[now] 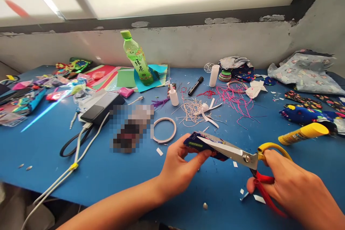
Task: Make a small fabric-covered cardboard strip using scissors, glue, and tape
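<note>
My left hand point(181, 167) pinches a small dark blue patterned piece of fabric point(194, 143) between thumb and fingers, above the front part of the table. A pale layer shows along its upper edge. My right hand point(293, 183) grips a pair of scissors point(234, 152) with one yellow and one red handle loop. The scissors' blades are spread: the upper one lies across the near face of the fabric, while the other is largely hidden behind it. Small white scraps point(259, 198) lie on the table under the scissors.
A glue stick point(299, 134) lies right of the scissors. Beyond my hands are a white ring point(165, 130), tangled cream string point(191, 111), pink string point(234, 97), a squeeze bottle point(174, 97) and a black marker point(196, 86). A green tea bottle point(138, 59) stands behind; a power bank point(102, 107) with cables sits left.
</note>
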Demonstrator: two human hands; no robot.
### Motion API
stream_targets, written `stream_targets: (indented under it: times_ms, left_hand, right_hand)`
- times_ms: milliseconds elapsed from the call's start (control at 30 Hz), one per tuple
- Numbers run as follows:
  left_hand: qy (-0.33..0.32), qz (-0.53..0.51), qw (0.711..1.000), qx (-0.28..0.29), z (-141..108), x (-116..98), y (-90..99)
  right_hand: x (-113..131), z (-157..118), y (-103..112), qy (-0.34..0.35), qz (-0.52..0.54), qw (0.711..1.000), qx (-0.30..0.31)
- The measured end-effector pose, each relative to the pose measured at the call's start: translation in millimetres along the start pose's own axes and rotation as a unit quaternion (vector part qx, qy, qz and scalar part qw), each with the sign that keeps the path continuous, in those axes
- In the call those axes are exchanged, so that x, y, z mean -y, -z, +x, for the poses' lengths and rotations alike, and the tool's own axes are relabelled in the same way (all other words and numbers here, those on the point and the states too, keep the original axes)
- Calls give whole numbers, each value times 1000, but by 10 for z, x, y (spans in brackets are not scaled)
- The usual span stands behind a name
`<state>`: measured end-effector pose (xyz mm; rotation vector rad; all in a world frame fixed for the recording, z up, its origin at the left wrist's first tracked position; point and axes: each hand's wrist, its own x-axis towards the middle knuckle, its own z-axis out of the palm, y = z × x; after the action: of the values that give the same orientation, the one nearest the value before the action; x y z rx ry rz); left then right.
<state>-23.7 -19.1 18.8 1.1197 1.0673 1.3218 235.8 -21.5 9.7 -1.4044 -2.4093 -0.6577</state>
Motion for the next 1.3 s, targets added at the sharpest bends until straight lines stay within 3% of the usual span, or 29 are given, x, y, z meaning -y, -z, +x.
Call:
stream_targets:
  times_ms: [200,333,633,1067,1300]
  left_hand:
    - [10,-7,1000,8,-20,-2,-18]
    - [4,-14,999,51,-40,-1,-44]
    - [-2,-39,996,75,-45,-6,-56]
    - [-13,-18,997,75,-23,-32,-55]
    - [-8,-2,997,73,-28,-40,-61]
  right_hand:
    - [-7,50,4,56,-18,998,-39]
    - [-1,74,18,65,-19,997,-39]
    - [5,54,35,57,5,998,-16]
    - [56,-2,33,-25,-17,999,44]
    - [83,20,41,-1,-15,999,30]
